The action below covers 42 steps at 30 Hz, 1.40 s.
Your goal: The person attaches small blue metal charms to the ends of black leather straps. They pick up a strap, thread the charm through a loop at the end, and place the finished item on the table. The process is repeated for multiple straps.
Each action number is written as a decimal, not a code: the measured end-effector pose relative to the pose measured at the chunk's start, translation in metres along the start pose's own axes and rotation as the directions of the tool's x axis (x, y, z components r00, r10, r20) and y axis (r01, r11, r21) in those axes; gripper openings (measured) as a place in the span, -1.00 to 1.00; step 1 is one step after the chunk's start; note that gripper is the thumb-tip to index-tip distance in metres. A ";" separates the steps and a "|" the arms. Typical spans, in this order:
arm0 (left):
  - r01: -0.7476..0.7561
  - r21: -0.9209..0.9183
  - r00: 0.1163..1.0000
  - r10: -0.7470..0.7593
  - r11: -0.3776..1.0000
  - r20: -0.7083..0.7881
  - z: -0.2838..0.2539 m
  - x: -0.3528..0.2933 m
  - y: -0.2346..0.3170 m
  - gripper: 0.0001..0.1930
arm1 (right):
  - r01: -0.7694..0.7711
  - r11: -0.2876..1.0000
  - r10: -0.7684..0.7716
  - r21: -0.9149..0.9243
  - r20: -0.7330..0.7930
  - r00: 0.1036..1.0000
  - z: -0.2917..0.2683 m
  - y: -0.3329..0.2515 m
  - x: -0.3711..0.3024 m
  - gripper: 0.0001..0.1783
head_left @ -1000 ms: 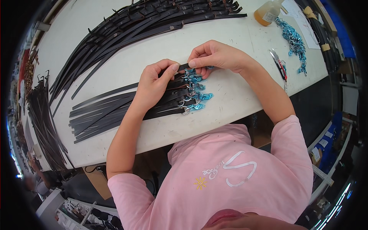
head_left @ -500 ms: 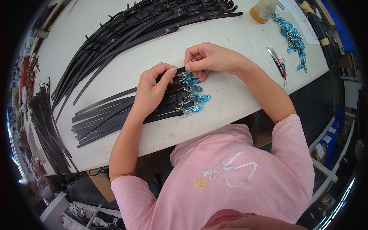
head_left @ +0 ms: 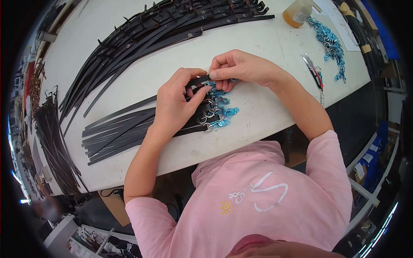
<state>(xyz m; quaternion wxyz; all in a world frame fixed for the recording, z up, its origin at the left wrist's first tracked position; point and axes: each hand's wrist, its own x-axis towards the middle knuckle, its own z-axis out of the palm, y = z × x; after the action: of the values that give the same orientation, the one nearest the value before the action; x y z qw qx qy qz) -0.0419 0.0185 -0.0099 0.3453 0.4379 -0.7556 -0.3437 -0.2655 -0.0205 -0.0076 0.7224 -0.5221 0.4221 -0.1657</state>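
Observation:
My right hand [head_left: 243, 69] pinches the end of a black strap [head_left: 199, 81] between thumb and fingers. The same strap runs through my left hand [head_left: 173, 99], its fingers curled around it and its thumb lowered off its face. Below both hands lies a row of finished-looking black straps [head_left: 118, 131], side by side on the table. Metal swivel clasps [head_left: 222, 112] in blue film sit at their right ends. Whether a clasp hangs on the held strap is hidden by my right fingers.
A large pile of black straps with buckles [head_left: 172, 23] covers the far side of the white table [head_left: 258, 107]. Another strap bundle [head_left: 53, 146] hangs over the left edge. On the right are red-handled snips [head_left: 313, 71], a heap of blue-wrapped clasps [head_left: 328, 41] and a bottle of amber liquid [head_left: 297, 13].
My left thumb has come down off the strap, and that hand has opened somewhat. My right fingers have closed over the strap's end, where a metal ring showed before.

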 end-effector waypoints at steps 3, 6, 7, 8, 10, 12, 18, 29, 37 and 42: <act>0.028 0.043 1.000 -0.029 0.999 0.013 -0.002 0.000 0.000 -0.80 | 0.002 1.000 -0.002 0.014 0.018 1.000 0.000 -0.002 -0.002 -0.73; 0.044 -0.015 0.999 -0.043 0.999 0.009 -0.003 0.000 0.000 -0.82 | 0.006 0.999 -0.006 0.041 0.021 1.000 0.000 -0.002 -0.003 -0.73; 0.057 -0.042 0.998 -0.056 0.998 0.014 -0.004 0.000 0.000 -0.82 | 0.012 0.998 -0.014 0.058 0.028 1.000 0.000 -0.001 -0.003 -0.73; 0.059 -0.064 0.998 -0.058 0.996 0.008 -0.004 0.000 0.000 -0.83 | 0.020 0.997 -0.023 0.069 0.039 0.999 0.000 -0.001 -0.003 -0.73; 0.061 -0.109 0.998 -0.062 0.992 -0.004 -0.006 -0.001 -0.001 -0.83 | 0.026 0.996 -0.032 0.085 0.074 0.997 -0.001 -0.001 -0.002 -0.73; 0.073 -0.118 0.997 -0.073 0.990 0.003 -0.006 -0.002 -0.001 -0.84 | 0.025 0.995 -0.034 0.096 0.095 0.995 -0.003 0.000 -0.002 -0.73; 0.029 -0.109 0.999 -0.031 0.994 -0.016 -0.006 -0.002 -0.001 -0.84 | 0.004 0.989 -0.018 0.149 0.090 0.996 -0.002 -0.006 -0.004 -0.79; 0.030 -0.068 0.999 -0.032 0.997 -0.022 -0.006 -0.004 0.001 -0.86 | -0.011 0.999 0.011 0.033 0.007 1.000 0.003 -0.005 -0.002 -0.78; 0.096 -0.097 0.995 -0.096 0.991 0.006 -0.003 -0.002 0.000 -0.86 | 0.043 0.999 -0.043 0.017 0.009 0.999 0.003 0.000 -0.001 -0.77; 0.033 -0.084 0.999 -0.036 0.996 -0.026 0.002 -0.003 -0.005 -0.83 | 0.048 0.999 -0.048 0.004 0.000 0.999 0.004 0.003 0.000 -0.77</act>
<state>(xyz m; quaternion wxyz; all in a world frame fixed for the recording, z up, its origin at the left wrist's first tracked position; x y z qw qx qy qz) -0.0406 0.0197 -0.0157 0.3676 0.4407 -0.7280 -0.3750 -0.2627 -0.0171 -0.0098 0.7194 -0.5306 0.4089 -0.1839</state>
